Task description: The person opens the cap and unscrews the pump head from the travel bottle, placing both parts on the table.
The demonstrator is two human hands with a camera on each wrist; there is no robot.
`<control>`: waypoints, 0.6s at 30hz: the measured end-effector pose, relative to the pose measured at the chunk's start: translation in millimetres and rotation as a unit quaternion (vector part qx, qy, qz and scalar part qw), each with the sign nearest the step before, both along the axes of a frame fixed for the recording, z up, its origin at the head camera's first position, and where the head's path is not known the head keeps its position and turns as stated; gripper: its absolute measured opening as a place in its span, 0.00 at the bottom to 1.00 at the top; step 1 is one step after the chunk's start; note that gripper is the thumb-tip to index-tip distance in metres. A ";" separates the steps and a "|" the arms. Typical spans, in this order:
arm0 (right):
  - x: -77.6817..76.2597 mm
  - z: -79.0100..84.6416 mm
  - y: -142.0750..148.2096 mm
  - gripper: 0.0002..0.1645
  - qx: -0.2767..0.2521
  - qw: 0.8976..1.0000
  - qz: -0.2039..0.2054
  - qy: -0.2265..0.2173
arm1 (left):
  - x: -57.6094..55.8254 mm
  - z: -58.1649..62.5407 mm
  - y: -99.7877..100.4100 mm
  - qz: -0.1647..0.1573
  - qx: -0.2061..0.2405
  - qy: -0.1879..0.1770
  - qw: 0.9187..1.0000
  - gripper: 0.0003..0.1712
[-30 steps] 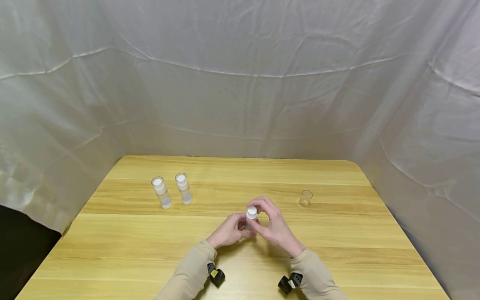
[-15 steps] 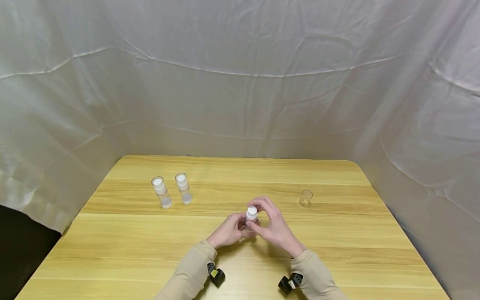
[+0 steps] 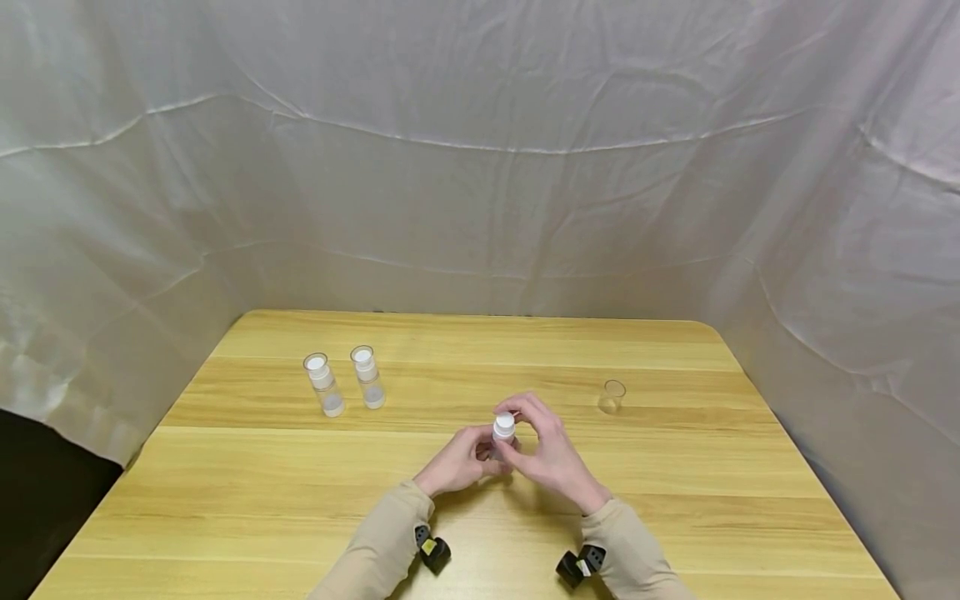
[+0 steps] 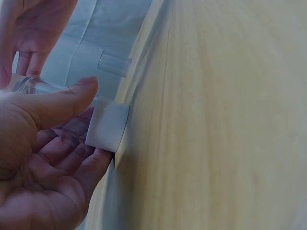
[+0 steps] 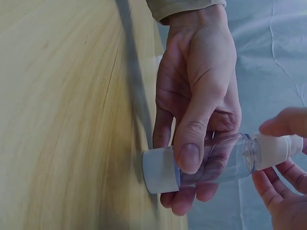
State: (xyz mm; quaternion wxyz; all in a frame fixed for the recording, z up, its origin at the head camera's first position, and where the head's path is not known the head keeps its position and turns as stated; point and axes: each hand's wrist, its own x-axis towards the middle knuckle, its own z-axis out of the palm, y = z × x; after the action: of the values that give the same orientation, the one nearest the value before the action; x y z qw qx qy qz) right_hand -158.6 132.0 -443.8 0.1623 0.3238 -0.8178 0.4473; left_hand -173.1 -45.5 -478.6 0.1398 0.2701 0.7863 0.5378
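Observation:
At the near middle of the table, a small clear pump bottle [image 5: 232, 165] with a white base [image 5: 160, 171] stands roughly upright between both hands. My left hand [image 3: 456, 463] grips its clear body, thumb on one side and fingers behind, seen closely in both wrist views. At the top, my right hand [image 3: 553, 457] pinches the white pump top [image 3: 504, 425] between thumb and fingers. In the left wrist view, the white base [image 4: 108, 125] sits right at the tabletop. Fingers hide part of the body.
A clear cylindrical cap [image 3: 611, 398] stands right of the hands. Two similar bottles, one at far left [image 3: 324, 385] and its neighbour [image 3: 367, 379], stand upright with clear caps on. Pale grey curtains [image 3: 480, 208] surround the wooden table [image 3: 225, 500].

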 end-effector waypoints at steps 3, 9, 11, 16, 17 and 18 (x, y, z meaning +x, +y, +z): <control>0.2 -0.1 0.8 0.26 0.006 1.000 -0.001 0.001 | 0.0 -0.5 -0.2 -0.002 0.002 0.000 1.000 0.20; -0.1 -0.4 2.2 0.29 0.007 1.000 0.010 -0.003 | 0.5 0.2 -0.6 0.001 -0.004 -0.001 1.000 0.20; -0.5 0.3 3.2 0.30 0.003 1.000 0.020 -0.004 | 0.8 0.2 -0.9 0.005 -0.009 0.002 1.000 0.20; -1.0 1.0 5.7 0.30 -0.016 0.999 0.045 -0.017 | 1.0 0.2 -1.1 0.012 -0.016 0.002 1.000 0.19; -1.1 1.0 6.1 0.29 -0.020 0.998 0.049 -0.019 | 1.0 0.3 -1.0 0.013 -0.017 0.001 1.000 0.19; -1.0 1.0 6.4 0.29 -0.024 0.998 0.052 -0.022 | 0.9 0.4 -1.0 0.014 -0.019 0.001 1.000 0.19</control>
State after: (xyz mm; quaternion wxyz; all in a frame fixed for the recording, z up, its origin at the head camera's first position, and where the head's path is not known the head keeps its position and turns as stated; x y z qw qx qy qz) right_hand -159.6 138.4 -442.8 0.1288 0.3521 -0.7924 0.4812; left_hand -172.1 -46.6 -478.3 0.1363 0.2572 0.8001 0.5246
